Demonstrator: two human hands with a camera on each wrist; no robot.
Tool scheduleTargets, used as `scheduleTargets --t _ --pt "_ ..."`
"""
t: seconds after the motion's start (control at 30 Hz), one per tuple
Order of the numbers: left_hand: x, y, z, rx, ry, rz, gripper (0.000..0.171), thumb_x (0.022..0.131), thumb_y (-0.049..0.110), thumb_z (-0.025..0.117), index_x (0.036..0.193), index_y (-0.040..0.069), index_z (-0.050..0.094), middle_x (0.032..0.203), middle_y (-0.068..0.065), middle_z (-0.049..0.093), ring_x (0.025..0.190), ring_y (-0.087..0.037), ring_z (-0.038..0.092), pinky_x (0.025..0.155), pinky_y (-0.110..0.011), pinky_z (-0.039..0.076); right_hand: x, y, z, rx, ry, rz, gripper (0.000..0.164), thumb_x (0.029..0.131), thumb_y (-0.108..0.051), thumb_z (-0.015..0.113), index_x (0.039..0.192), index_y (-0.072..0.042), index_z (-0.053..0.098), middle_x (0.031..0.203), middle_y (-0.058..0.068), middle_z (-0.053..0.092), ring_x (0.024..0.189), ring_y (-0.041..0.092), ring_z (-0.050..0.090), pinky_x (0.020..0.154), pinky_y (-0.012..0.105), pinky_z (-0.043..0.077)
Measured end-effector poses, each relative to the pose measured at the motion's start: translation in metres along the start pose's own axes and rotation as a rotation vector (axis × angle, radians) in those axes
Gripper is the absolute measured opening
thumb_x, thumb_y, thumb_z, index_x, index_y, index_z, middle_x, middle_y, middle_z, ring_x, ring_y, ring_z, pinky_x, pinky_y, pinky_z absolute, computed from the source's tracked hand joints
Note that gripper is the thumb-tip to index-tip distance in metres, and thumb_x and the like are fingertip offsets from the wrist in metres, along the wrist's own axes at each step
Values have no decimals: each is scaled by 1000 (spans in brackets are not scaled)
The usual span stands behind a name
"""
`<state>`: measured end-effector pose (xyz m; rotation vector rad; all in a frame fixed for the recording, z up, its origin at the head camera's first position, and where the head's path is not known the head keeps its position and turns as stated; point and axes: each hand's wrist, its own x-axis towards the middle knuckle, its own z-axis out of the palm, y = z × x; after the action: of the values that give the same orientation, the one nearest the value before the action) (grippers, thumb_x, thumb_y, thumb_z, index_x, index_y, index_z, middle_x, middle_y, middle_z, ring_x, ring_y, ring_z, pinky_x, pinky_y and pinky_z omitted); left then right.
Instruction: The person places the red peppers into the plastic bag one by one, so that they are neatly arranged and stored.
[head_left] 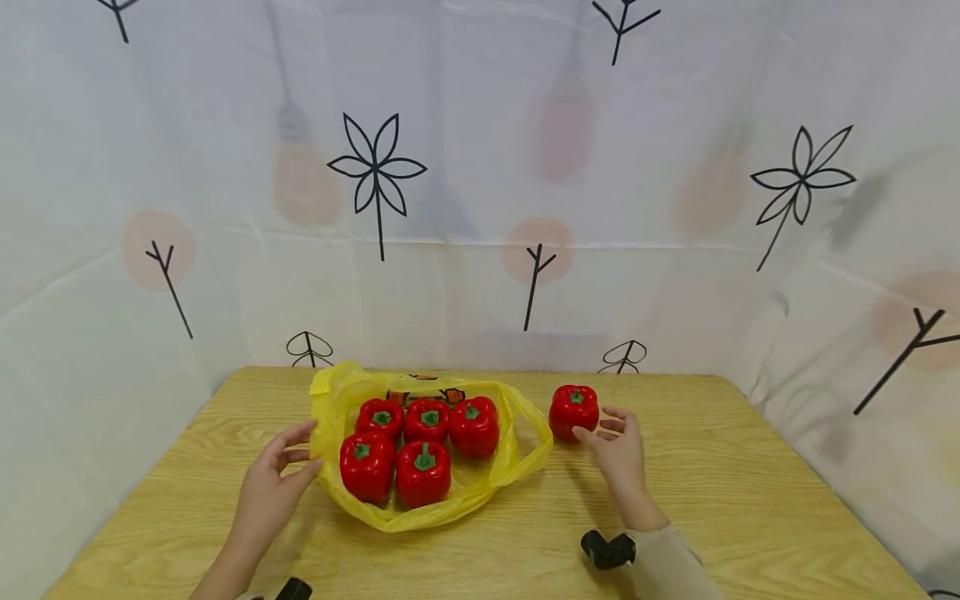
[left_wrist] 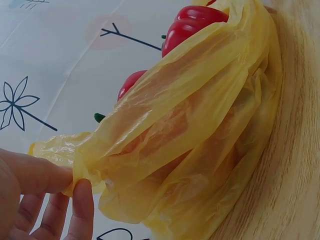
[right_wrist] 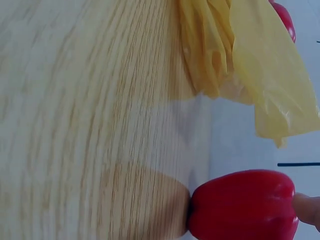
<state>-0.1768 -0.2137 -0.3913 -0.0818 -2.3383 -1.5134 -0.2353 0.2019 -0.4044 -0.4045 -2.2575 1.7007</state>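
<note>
A yellow plastic bag (head_left: pixel 390 521) lies with its mouth spread wide, and several red bell peppers (head_left: pixel 367 467) with green stems sit inside. My left hand (head_left: pixel 273 483) is at the bag's left side. Thumb and finger pinch its thin edge, as the left wrist view shows on the bag (left_wrist: pixel 200 130). To the right of the bag, a single red bell pepper (head_left: pixel 573 410) stands upright on the table. My right hand (head_left: pixel 619 454) is beside it with fingers spread apart. In the right wrist view a fingertip (right_wrist: pixel 306 209) is right at the top of this pepper (right_wrist: pixel 245 205).
The wooden table (head_left: pixel 720 500) reaches back to a white curtain (head_left: pixel 465 300) printed with plants and pale pink circles. A loose bag handle (head_left: pixel 536 446) extends toward the single pepper. Black devices (head_left: pixel 607 550) are near both wrists.
</note>
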Motion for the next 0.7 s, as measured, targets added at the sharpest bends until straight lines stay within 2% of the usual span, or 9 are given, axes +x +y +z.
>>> scheduleTargets --t 0.2,0.33,0.47,0.7 --pt "0 0 0 9 6 12 45 85 -1 65 128 6 52 119 -12 52 89 -5 53 69 -19 51 8 0 -2 -36 -11 1 65 84 -14 71 134 0 31 122 23 39 105 35 42 78 33 46" --pt "0 0 0 16 11 3 45 85 -1 65 128 6 52 119 -12 52 89 -5 53 69 -19 51 16 2 -3 -75 -37 -10 67 83 -12 71 136 0 31 124 24 38 107 37 41 85 43 45" --pt "0 -1 0 14 16 9 45 85 -1 65 128 6 52 118 -12 52 89 -5 53 69 -18 51 24 3 -4 -110 -86 -24 72 82 -12 71 139 0 29 128 27 36 111 40 38 91 50 42" --pt "0 -1 0 0 16 20 45 85 -1 65 127 6 53 118 -12 52 88 -4 54 69 -19 51 32 7 -4 -136 -183 -15 80 82 -15 72 143 0 22 133 29 32 116 44 34 95 53 38"
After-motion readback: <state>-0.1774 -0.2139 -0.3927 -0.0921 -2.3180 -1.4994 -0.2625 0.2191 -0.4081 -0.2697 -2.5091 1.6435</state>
